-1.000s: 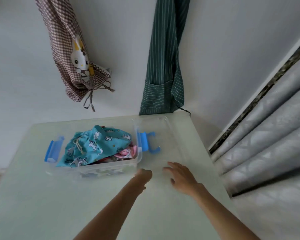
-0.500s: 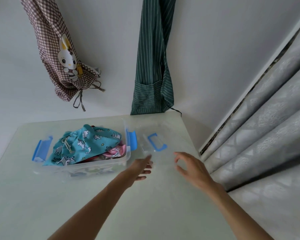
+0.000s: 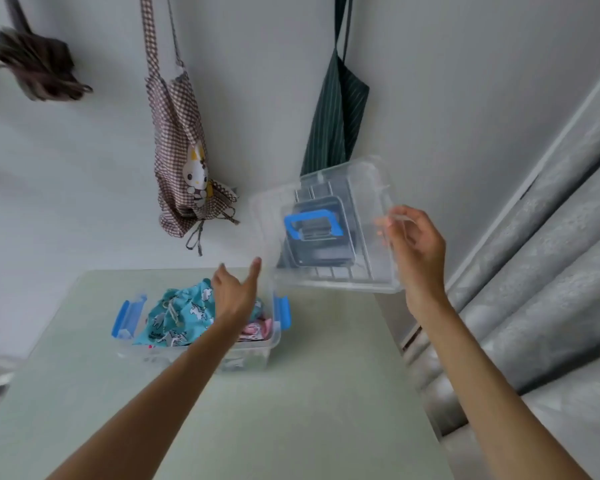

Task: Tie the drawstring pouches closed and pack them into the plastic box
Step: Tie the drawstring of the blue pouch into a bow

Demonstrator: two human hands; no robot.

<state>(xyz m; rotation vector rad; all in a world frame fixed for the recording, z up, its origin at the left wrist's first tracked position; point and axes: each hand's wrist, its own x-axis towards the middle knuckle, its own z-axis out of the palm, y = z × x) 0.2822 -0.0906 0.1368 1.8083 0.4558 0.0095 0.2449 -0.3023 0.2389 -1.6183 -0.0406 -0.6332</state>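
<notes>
Clear lid [image 3: 329, 233] pinched by right hand [image 3: 417, 249], left hand [image 3: 234, 292] fingers seemingly spread, hiding pouches [image 3: 177, 318]

Soft, even daylight fills the scene, bright on the pale wall [image 3: 84, 168] and leaving only faint shadows on the counter [image 3: 291, 410]. The clear lid [image 3: 326, 275] shows dull highlights and smears with motion blur, as does the dark duster [image 3: 35, 69] at top left. Wide-angle distortion bends the curtain [image 3: 551, 271] and the counter's edges.
</notes>
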